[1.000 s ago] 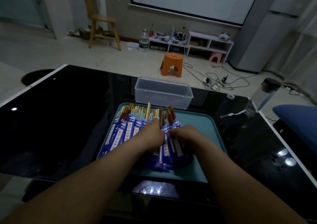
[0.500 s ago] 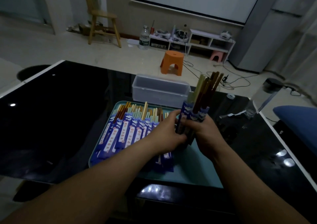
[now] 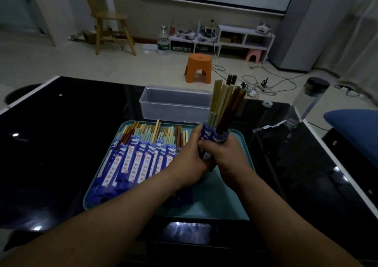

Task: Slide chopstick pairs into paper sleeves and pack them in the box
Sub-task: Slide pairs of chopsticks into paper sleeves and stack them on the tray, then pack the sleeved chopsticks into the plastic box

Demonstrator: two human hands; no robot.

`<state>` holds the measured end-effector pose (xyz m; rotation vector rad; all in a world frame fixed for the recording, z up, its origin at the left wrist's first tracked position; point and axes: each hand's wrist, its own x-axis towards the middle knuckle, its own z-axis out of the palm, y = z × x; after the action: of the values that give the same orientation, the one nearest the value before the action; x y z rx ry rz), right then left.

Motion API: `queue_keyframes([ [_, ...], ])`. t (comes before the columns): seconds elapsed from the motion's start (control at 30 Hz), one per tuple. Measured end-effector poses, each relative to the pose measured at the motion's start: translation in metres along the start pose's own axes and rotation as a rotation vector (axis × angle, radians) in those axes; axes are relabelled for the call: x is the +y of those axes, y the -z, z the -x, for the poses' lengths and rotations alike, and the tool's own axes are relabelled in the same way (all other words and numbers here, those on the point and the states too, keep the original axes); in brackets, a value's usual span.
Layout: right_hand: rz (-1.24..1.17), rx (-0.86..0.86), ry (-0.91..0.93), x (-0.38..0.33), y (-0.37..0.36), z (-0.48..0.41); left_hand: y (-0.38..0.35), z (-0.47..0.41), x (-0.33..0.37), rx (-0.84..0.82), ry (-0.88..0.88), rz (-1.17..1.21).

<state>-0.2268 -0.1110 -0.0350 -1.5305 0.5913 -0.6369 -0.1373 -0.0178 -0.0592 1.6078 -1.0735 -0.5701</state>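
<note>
The left hand [image 3: 189, 160] and right hand [image 3: 223, 154] both curl round a bundle [image 3: 222, 107] of sleeved chopsticks, upright at centre frame above the tray [image 3: 225, 201]. The sticks look stiff and light. The paper sleeves [image 3: 212, 134] seem thin and slick, so pairs may slide out or fan apart. An even squeeze on the sleeves is likely the best hold. The box [image 3: 173, 105] sits just behind the tray, and more pairs [image 3: 139, 158] lie at the tray's left.

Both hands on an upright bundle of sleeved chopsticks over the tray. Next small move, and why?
Probably tip the bundle flat and carry it forward to the clear box. The left hand and right hand both grip it upright above the tray. Its sleeves are already on, and the box just beyond the tray looks empty.
</note>
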Motion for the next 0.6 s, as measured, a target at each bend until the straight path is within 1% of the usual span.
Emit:
queue_keyframes([
  [0.13,0.005,-0.040,-0.026,0.002,0.001,0.008,-0.007,0.002,-0.009,-0.008,-0.002,-0.001],
  [0.23,0.041,-0.034,-0.059,0.006,0.001,0.013,-0.012,0.003,-0.011,-0.018,0.001,-0.053],
  [0.3,0.016,0.011,-0.067,0.006,-0.002,0.014,-0.013,0.003,-0.005,-0.019,-0.003,-0.095],
  [0.4,-0.133,0.173,-0.135,-0.004,-0.004,0.009,-0.017,0.001,0.003,0.013,-0.027,-0.111],
  [0.43,-0.185,0.219,-0.158,-0.008,-0.005,0.006,-0.018,0.001,0.009,0.039,-0.023,-0.171],
  [0.5,-0.239,0.276,-0.179,-0.015,-0.007,0.002,-0.014,0.001,0.024,0.098,0.003,-0.402],
  [0.57,-0.264,0.285,-0.218,-0.019,-0.017,0.001,-0.003,0.000,0.034,0.194,-0.029,-0.648],
  [0.6,-0.273,0.281,-0.240,-0.020,-0.024,0.000,0.003,-0.001,0.038,0.234,-0.051,-0.728],
])
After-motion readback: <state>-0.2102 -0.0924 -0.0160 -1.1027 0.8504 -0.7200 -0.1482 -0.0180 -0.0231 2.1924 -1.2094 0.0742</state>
